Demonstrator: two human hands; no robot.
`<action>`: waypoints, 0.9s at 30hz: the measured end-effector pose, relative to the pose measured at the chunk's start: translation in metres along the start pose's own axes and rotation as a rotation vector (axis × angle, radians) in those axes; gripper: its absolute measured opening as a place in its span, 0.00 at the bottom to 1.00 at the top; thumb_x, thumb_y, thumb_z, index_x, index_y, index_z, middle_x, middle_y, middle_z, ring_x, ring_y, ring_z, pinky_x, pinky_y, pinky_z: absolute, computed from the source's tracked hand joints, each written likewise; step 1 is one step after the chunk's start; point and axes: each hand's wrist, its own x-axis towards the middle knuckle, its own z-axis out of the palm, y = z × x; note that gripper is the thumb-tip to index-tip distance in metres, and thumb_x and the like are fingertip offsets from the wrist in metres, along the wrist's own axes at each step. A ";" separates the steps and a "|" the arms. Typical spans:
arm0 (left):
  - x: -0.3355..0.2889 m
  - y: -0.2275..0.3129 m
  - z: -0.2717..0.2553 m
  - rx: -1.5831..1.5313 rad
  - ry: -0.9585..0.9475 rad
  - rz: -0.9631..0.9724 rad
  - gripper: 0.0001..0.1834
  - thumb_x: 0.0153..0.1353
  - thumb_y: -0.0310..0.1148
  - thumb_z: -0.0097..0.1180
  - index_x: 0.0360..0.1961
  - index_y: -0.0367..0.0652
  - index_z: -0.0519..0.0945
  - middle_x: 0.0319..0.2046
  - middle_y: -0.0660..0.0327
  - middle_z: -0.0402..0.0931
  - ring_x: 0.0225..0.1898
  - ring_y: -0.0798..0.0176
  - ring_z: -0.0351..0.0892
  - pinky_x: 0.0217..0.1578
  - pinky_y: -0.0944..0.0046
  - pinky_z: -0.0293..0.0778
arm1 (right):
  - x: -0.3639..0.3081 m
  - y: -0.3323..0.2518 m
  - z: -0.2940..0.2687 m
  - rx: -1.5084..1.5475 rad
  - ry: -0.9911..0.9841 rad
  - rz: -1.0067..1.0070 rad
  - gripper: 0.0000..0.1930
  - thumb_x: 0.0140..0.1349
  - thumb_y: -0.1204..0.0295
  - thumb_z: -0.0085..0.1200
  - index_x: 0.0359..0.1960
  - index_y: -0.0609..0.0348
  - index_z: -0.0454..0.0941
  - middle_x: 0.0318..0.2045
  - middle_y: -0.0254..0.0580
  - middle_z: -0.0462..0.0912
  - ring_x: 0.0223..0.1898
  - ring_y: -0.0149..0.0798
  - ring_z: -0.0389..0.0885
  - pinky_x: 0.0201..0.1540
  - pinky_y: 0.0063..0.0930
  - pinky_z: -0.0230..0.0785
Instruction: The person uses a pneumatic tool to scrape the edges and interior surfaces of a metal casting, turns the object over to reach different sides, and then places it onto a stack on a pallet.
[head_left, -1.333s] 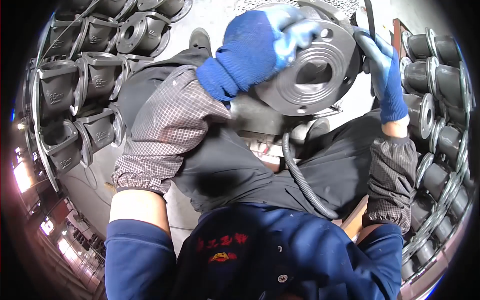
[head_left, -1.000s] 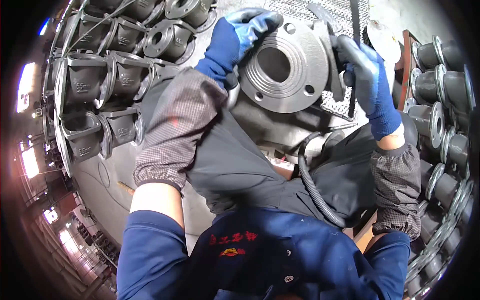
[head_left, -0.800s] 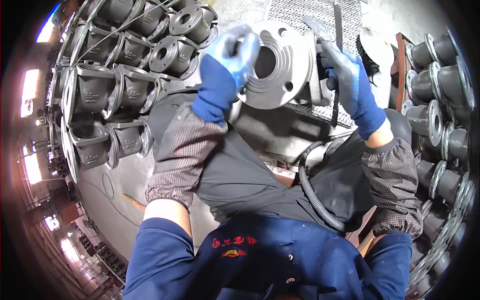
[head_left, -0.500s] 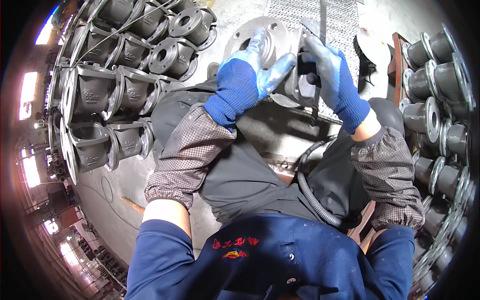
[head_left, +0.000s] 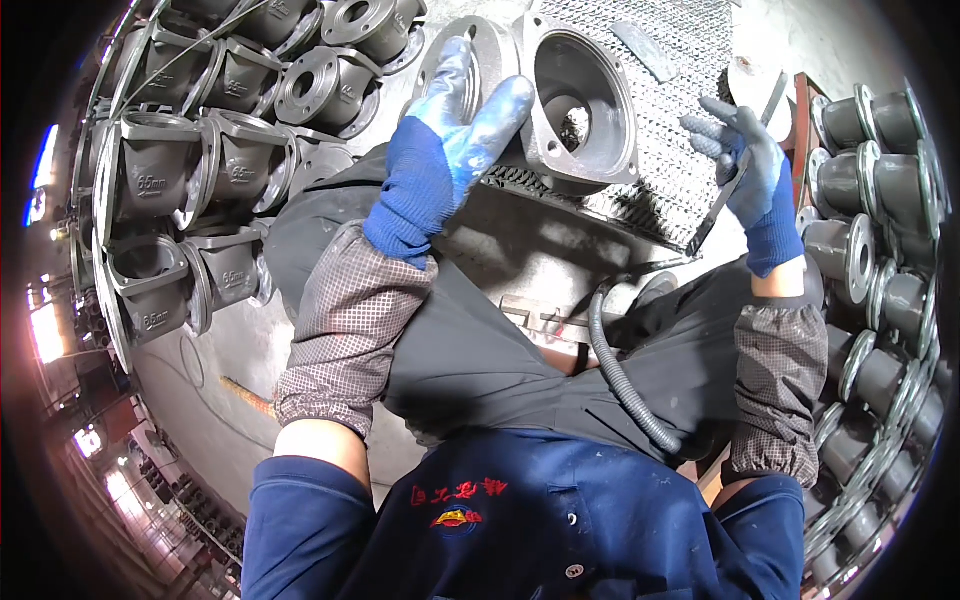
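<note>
A grey cast-iron valve body [head_left: 628, 110] lies on its side, its wide square-flanged mouth turned to the right and its hollow bore showing. My left hand [head_left: 447, 135], in a blue-and-grey glove, rests against its round flange [head_left: 487, 50] at the left, thumb and forefinger stretched apart; the other fingers are partly hidden. Off to the right of the casting, my gloved right hand [head_left: 745, 160] holds a long thin dark bar [head_left: 715, 220] across the palm. Some of its fingers point left, away from the bar. The bar slants from upper right to lower left.
Similar castings are stacked at my left [head_left: 155, 170] and right [head_left: 845, 245]. A textured metal mat [head_left: 690, 90] lies beneath and beyond the valve body, with a flat grey strip [head_left: 645, 50] on it. A ribbed hose [head_left: 610, 370] crosses between my legs.
My right hand has drawn away from the casting's mouth to the right, carrying the bar. The casting appears farther left, its mouth now uncovered; my left hand stays at the flange.
</note>
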 end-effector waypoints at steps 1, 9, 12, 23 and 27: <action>0.001 -0.006 -0.001 0.029 0.013 0.056 0.34 0.59 0.39 0.54 0.59 0.25 0.58 0.55 0.43 0.65 0.55 0.61 0.66 0.54 0.67 0.62 | -0.001 0.005 0.003 -0.033 0.008 0.007 0.26 0.67 0.56 0.32 0.51 0.68 0.68 0.38 0.52 0.80 0.33 0.27 0.80 0.21 0.06 0.57; 0.007 -0.008 -0.032 -0.235 -0.017 -0.217 0.28 0.65 0.42 0.42 0.61 0.36 0.58 0.46 0.52 0.71 0.39 0.64 0.78 0.39 0.67 0.76 | 0.016 0.050 0.054 -0.087 -0.015 0.164 0.21 0.65 0.57 0.38 0.43 0.62 0.75 0.30 0.39 0.79 0.26 0.27 0.76 0.28 0.15 0.64; 0.007 -0.011 -0.037 -0.264 0.097 -0.363 0.27 0.67 0.47 0.36 0.57 0.36 0.64 0.45 0.53 0.73 0.40 0.61 0.78 0.39 0.65 0.77 | 0.023 0.062 0.073 0.016 -0.023 0.174 0.18 0.65 0.61 0.43 0.44 0.63 0.75 0.31 0.36 0.78 0.31 0.25 0.74 0.35 0.18 0.67; -0.005 -0.062 -0.066 -0.590 0.212 -0.370 0.21 0.66 0.42 0.39 0.52 0.39 0.68 0.46 0.55 0.72 0.45 0.60 0.75 0.47 0.62 0.73 | 0.041 0.112 0.123 -0.094 -0.085 -0.154 0.16 0.65 0.68 0.44 0.50 0.63 0.71 0.40 0.47 0.78 0.42 0.33 0.75 0.48 0.24 0.66; -0.005 -0.051 -0.062 -0.671 0.251 -0.472 0.18 0.66 0.39 0.39 0.50 0.39 0.69 0.46 0.57 0.73 0.46 0.63 0.74 0.49 0.63 0.71 | 0.043 0.113 0.127 -0.100 -0.087 -0.160 0.15 0.65 0.69 0.44 0.50 0.64 0.71 0.40 0.46 0.79 0.42 0.33 0.75 0.48 0.24 0.66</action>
